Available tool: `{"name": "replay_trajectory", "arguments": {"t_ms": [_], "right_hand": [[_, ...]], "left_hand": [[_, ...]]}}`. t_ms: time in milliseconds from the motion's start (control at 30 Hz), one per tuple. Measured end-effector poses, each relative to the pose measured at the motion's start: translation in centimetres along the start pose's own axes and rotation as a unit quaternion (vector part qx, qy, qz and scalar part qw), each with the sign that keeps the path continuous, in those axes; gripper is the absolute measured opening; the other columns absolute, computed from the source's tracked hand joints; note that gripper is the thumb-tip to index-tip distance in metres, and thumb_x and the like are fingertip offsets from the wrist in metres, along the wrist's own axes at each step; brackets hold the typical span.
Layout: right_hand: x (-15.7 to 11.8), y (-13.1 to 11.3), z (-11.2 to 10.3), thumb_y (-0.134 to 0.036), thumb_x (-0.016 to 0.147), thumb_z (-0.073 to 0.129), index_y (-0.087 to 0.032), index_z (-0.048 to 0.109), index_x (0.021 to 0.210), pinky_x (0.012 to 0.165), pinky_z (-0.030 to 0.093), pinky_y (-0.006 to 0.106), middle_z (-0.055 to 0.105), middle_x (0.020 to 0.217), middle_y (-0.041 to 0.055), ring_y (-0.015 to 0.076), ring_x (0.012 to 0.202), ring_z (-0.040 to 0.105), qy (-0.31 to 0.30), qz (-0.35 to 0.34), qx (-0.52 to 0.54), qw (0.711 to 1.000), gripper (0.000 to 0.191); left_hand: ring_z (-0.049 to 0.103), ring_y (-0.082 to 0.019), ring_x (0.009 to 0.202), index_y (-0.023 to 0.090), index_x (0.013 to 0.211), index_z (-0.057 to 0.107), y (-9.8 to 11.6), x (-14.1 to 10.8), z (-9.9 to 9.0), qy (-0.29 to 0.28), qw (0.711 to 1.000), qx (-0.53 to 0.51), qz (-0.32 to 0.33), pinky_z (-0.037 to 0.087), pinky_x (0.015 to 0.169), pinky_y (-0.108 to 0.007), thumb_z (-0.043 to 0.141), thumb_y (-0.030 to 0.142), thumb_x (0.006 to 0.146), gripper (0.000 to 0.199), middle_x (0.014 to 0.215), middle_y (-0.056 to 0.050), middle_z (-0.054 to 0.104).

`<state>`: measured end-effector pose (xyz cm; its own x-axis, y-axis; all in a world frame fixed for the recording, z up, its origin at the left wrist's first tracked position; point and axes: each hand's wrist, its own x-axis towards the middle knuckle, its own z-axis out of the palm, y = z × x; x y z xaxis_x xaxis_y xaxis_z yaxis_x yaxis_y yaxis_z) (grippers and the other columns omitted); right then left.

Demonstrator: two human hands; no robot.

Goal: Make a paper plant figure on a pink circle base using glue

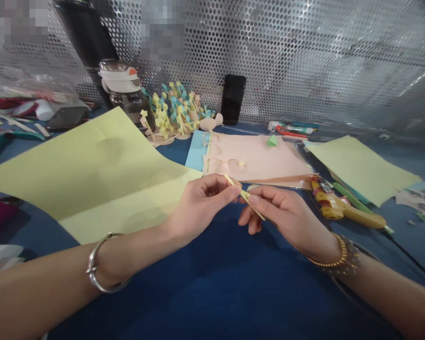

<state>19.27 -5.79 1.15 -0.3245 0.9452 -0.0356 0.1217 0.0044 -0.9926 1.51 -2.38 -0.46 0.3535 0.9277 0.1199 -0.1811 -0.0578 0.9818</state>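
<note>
The bare left hand [207,203] and bare right hand [286,215] are both pinching a narrow pale-yellow paper strip [246,195] over the dark-blue tabletop [198,293]; its long axis is slanting from upper left to lower right, ends poking out past each grip.

Left grip [200,202] and right grip [289,216] (yellow strip [245,195] between)

A silver bangle [91,270] with small knobs is worn at eight o'clock; at four, a gold beaded bracelet [344,249] and a darker band [351,260], seemingly beaded.
</note>
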Motion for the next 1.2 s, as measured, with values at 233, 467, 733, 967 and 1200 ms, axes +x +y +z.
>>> {"name": "replay_trajectory", "arguments": {"t_ms": [233, 467, 733, 967, 1200], "right_hand": [[-0.1, 0.0, 0.0, -0.031, 0.09, 0.06, -0.017, 0.063, 0.091, 0.057, 0.053, 0.018, 0.073, 0.074, 0.0003, 0.0072, 0.056, 0.063, 0.014, 0.007, -0.031, 0.999, 0.015], [-0.1, 0.3, -0.2, -0.03, 0.091, 0.057, -0.017, 0.062, 0.091, 0.058, 0.053, 0.019, 0.073, 0.077, 0.0001, 0.0072, 0.058, 0.063, 0.004, 0.001, -0.021, 1.0, 0.014], [-0.1, 0.3, -0.2, -0.03, 0.091, 0.057, -0.017, 0.062, 0.093, 0.058, 0.053, 0.02, 0.072, 0.077, 0.0009, 0.0081, 0.059, 0.063, 0.016, -0.014, -0.037, 0.999, 0.015], [-0.1, -0.6, 0.0, -0.033, 0.094, 0.048, -0.017, 0.058, 0.1, 0.06, 0.054, 0.025, 0.072, 0.08, 0.0031, 0.0124, 0.063, 0.066, -0.003, -0.026, -0.142, 0.989, 0.02], [-3.7, -5.3, -8.7, -0.038, 0.093, 0.043, -0.024, 0.063, 0.111, 0.082, 0.049, 0.041, 0.07, 0.109, 0.0057, 0.0267, 0.096, 0.066, 0.121, -0.032, -0.64, 0.758, 0.031]], "left_hand": [[0.059, -0.007, 0.065, 0.015, 0.069, 0.062, 0.4, 0.0, 0.1, 0.008, 1.0, 0.01, -0.005, 0.046, 0.064, -0.017, 0.069, 0.027, 0.08, 0.017, 0.069, 0.003, 0.065], [0.06, -0.008, 0.067, 0.015, 0.072, 0.066, 0.4, 0.0, 0.1, -0.004, 1.0, 0.015, -0.017, 0.047, 0.065, -0.018, 0.07, 0.029, 0.08, 0.016, 0.072, 0.001, 0.067], [0.059, -0.009, 0.068, 0.015, 0.076, 0.07, 0.3, 0.1, 0.0, -0.003, 0.999, 0.023, -0.043, 0.046, 0.065, -0.018, 0.072, 0.032, 0.077, 0.017, 0.073, 0.001, 0.068], [0.057, -0.01, 0.069, 0.017, 0.075, 0.068, 0.5, 0.0, -0.2, 0.0, 0.995, 0.096, -0.024, 0.044, 0.064, -0.019, 0.069, 0.034, 0.079, 0.017, 0.073, 0.002, 0.067], [0.06, -0.011, 0.067, 0.018, 0.077, 0.064, 0.5, 0.3, -0.3, 0.036, 0.996, 0.064, -0.051, 0.042, 0.061, -0.021, 0.067, 0.038, 0.08, 0.02, 0.071, 0.001, 0.068]]}}
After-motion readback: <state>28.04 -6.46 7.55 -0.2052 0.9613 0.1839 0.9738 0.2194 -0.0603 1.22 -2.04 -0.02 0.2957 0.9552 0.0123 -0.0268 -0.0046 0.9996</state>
